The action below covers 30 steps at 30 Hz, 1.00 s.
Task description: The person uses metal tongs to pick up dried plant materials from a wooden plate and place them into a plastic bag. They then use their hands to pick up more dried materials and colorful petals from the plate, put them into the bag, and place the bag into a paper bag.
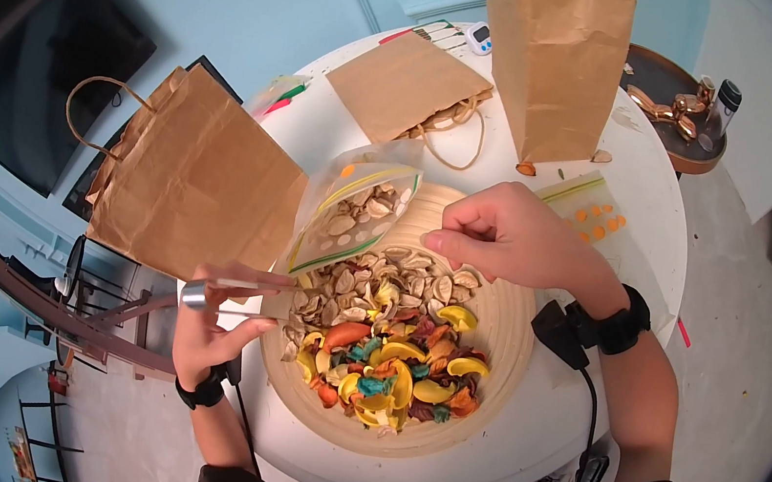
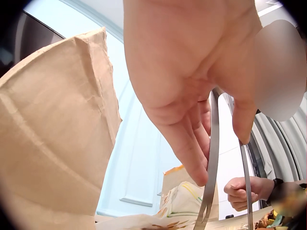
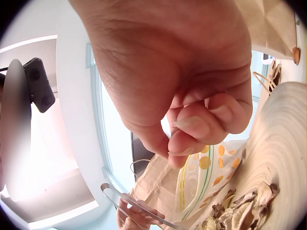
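A round wooden bowl (image 1: 509, 347) holds beige dried pieces (image 1: 401, 278) at the back and coloured dried pieces (image 1: 388, 370) at the front. An open zip bag (image 1: 361, 208) with orange dots leans at the bowl's far left rim, with beige pieces inside. My left hand (image 1: 205, 334) grips metal tongs (image 1: 235, 299) at the left rim, their tips over the beige pieces. My right hand (image 1: 495, 237) hovers above the bowl's back, right of the bag, fingers curled against the thumb with nothing seen between them. In the right wrist view the fingertips (image 3: 192, 127) press together above the bag (image 3: 206, 177).
On the round white table (image 1: 648, 199), a handled brown paper bag (image 1: 198, 175) stands left of the bowl, another (image 1: 408, 81) lies flat behind it, and a third (image 1: 555, 58) stands upright. A small zip bag (image 1: 592, 211) with orange bits lies right. A tray (image 1: 681, 105) sits far right.
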Each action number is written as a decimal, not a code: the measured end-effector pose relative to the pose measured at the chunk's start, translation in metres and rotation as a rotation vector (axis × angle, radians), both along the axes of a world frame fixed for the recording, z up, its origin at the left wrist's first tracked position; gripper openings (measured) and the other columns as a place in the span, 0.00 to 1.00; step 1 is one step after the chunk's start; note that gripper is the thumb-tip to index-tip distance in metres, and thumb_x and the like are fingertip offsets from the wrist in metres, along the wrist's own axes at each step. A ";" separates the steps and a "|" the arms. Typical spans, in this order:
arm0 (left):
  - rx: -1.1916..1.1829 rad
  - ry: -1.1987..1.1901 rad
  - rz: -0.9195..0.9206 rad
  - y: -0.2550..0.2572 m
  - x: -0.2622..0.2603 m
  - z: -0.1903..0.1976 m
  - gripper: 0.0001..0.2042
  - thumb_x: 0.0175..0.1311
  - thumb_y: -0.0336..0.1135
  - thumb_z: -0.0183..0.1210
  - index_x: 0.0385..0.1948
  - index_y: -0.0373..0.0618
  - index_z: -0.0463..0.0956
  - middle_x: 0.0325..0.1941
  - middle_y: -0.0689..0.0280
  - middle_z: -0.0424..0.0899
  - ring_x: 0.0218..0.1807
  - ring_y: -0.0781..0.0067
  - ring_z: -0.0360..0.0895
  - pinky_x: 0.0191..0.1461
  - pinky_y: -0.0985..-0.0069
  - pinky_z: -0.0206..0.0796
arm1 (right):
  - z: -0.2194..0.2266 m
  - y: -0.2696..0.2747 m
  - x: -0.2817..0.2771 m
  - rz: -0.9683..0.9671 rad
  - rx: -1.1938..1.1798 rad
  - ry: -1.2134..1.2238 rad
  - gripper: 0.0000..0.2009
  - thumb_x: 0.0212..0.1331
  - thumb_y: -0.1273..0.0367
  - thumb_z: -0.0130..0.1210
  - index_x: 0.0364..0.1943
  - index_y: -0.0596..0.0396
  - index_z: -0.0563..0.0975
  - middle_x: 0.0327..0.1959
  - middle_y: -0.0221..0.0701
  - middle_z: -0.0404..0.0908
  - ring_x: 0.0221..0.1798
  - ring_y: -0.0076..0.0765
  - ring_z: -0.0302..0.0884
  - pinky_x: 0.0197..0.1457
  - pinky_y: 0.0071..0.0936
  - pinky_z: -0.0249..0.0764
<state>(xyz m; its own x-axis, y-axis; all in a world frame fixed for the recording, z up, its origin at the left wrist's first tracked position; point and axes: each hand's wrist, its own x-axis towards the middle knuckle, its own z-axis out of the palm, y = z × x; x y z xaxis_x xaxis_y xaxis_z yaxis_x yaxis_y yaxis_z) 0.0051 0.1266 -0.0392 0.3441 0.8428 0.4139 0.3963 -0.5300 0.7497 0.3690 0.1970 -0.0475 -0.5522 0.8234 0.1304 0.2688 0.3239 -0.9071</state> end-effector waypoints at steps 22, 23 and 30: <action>0.071 -0.162 0.033 0.004 -0.012 -0.011 0.23 0.62 0.22 0.69 0.51 0.36 0.62 0.46 0.47 0.86 0.49 0.51 0.89 0.56 0.59 0.84 | -0.001 -0.001 -0.001 0.020 0.044 0.023 0.21 0.70 0.59 0.60 0.22 0.60 0.77 0.13 0.25 0.70 0.18 0.18 0.61 0.23 0.26 0.58; 0.090 -0.177 0.039 0.003 -0.011 -0.010 0.23 0.62 0.22 0.69 0.51 0.37 0.62 0.47 0.46 0.85 0.48 0.49 0.89 0.56 0.58 0.84 | 0.000 -0.001 -0.001 0.020 0.042 0.013 0.21 0.70 0.59 0.60 0.22 0.60 0.77 0.13 0.25 0.70 0.18 0.18 0.61 0.23 0.25 0.58; 0.339 -0.204 -0.025 0.007 0.001 -0.009 0.24 0.63 0.25 0.70 0.52 0.42 0.60 0.51 0.42 0.82 0.51 0.35 0.86 0.59 0.47 0.81 | -0.002 0.000 -0.001 0.026 0.031 0.036 0.21 0.70 0.59 0.60 0.22 0.59 0.78 0.14 0.25 0.72 0.17 0.18 0.63 0.23 0.25 0.59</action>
<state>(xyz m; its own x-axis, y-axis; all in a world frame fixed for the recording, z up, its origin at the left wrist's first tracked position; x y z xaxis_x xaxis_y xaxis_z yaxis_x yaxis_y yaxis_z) 0.0063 0.1334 -0.0485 0.2453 0.6386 0.7294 0.2413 -0.7689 0.5921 0.3684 0.1966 -0.0491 -0.5682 0.8039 0.1759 0.2272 0.3586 -0.9054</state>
